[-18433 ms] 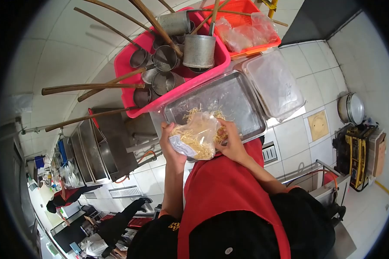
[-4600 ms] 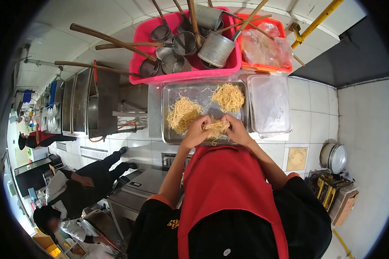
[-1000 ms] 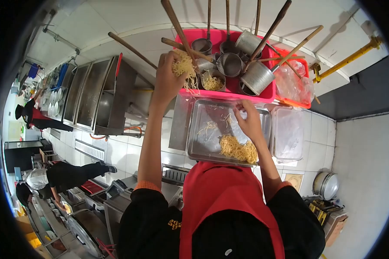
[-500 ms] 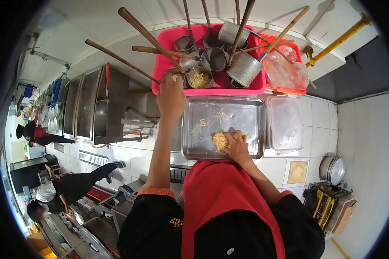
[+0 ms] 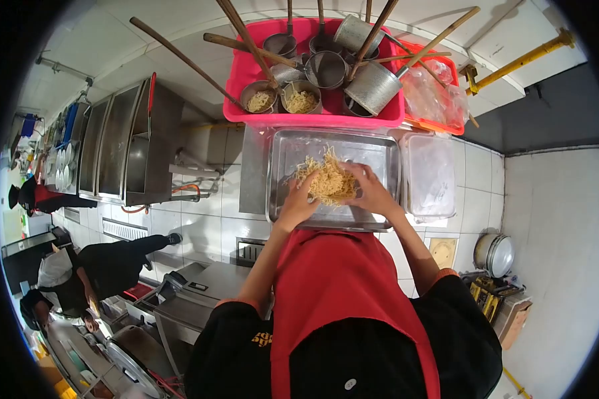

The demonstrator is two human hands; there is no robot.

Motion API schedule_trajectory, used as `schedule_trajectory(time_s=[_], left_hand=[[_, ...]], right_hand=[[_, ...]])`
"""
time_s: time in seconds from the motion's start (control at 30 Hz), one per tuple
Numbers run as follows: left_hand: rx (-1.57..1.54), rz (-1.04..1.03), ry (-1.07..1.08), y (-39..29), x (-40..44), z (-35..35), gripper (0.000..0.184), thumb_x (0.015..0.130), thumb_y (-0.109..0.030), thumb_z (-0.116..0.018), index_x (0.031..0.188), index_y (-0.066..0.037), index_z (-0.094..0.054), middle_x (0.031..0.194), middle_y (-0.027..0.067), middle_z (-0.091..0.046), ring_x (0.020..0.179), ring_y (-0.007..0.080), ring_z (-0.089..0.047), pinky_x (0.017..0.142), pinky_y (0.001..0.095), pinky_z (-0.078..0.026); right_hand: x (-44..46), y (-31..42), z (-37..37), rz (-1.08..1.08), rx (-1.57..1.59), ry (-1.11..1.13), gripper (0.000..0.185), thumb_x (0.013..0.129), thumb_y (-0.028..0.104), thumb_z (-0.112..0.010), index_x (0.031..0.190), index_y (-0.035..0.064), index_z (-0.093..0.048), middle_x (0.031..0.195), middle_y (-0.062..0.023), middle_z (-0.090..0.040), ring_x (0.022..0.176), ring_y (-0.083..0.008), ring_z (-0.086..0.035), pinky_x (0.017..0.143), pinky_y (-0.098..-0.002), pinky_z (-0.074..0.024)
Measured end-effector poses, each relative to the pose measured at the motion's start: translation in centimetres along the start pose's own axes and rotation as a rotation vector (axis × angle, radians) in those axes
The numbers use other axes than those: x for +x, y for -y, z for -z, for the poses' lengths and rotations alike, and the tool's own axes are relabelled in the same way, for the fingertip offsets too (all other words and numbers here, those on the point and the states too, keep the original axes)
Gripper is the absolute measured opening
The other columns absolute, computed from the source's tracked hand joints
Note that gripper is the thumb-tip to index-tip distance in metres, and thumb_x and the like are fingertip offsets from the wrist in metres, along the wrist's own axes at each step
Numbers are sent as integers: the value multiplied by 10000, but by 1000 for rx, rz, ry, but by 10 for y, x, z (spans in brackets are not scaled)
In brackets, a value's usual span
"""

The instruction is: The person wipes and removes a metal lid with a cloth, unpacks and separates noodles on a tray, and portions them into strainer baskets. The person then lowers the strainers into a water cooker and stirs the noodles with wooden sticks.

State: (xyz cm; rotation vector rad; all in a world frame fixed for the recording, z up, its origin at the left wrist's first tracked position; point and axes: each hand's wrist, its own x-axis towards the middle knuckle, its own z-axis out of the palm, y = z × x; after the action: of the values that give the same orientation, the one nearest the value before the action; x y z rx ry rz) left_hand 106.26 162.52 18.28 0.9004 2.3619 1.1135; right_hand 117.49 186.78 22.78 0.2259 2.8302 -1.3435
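Note:
Over the metal tray [image 5: 383, 216], a loose bundle of thin yellow noodles [image 5: 329, 183] sits between my two hands. My left hand [image 5: 299, 203] grips its left side with curved fingers, while my right hand [image 5: 373, 193] grips the right side. Some strands hang out past my fingers. Just beyond the tray, a long-handled noodle strainer [image 5: 251, 90] with noodles in it stands in the pink tub [image 5: 233, 86]. Beside it a second strainer [image 5: 311, 85] also holds noodles.
More strainers with wooden handles lean out of the pink tub. An orange basket [image 5: 454, 120] with plastic bags stands to its right, above a clear plastic container [image 5: 432, 173]. A steel cabinet [image 5: 116, 139] and a co-worker [image 5: 106, 269] are at left.
My left hand has left the left strainer and come back to the tray. Both hands now hold the noodles, which my right hand alone held before; noodles show in the left strainer.

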Motion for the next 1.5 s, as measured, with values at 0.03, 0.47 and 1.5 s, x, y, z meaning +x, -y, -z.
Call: schedule_trajectory(time_s=[0.03,0.47,1.5], left_hand=[[1,0,-3,1,2,-2,605,927,-114,-781,1479,-151,-536,1290,282,-623,1199,453,-635,971,510,-562],[-672,91,-102,-63,18,66,283,902,-7,-815,1163,29,-710,1088,53,-730,967,129,-692,870,289,-573],[-301,-87,-88,59,25,-73,700,868,-271,-754,1492,-84,-498,1390,228,-659,1331,430,-602,1168,523,-451]], right_hand=[[2,-12,-18,3,0,1,852,796,163,-923,1558,230,-546,1550,-165,-525,1441,-418,-484,1204,-508,-437],[15,30,-2,29,131,-192,354,909,74,-842,1202,82,-643,1175,-134,-668,1140,-339,-648,992,-399,-531],[61,-28,-60,220,-232,288,1339,554,190,-1048,1685,224,-331,1470,-170,-526,1408,-425,-473,1129,-534,-451]])
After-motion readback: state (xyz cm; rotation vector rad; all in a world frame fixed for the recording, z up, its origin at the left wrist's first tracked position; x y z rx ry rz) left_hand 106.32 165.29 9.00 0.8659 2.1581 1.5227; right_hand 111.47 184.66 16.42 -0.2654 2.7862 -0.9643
